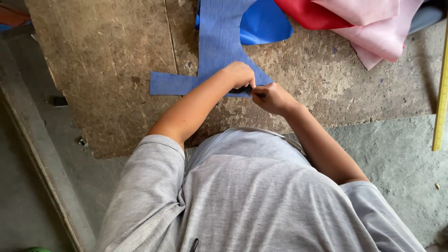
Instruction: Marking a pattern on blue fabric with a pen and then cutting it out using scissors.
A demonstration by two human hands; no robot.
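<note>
A cut piece of blue fabric point(219, 42) lies flat on a worn wooden board point(107, 60), with a strip branching off to the left. My left hand point(239, 74) rests on the fabric's near edge with its fingers curled. My right hand point(273, 99) sits just to the right, touching the left one. Between the two hands a small dark object point(247, 89) is pinched; I cannot tell what it is. Both forearms reach forward from my grey shirt.
Brighter blue cloth point(266, 23), red cloth point(310, 14) and pink cloth point(378, 28) are piled at the board's far side. A yellow ruler point(441, 93) lies along the right edge. A concrete floor point(401, 158) surrounds the board, with a raised ledge point(42, 158) on the left.
</note>
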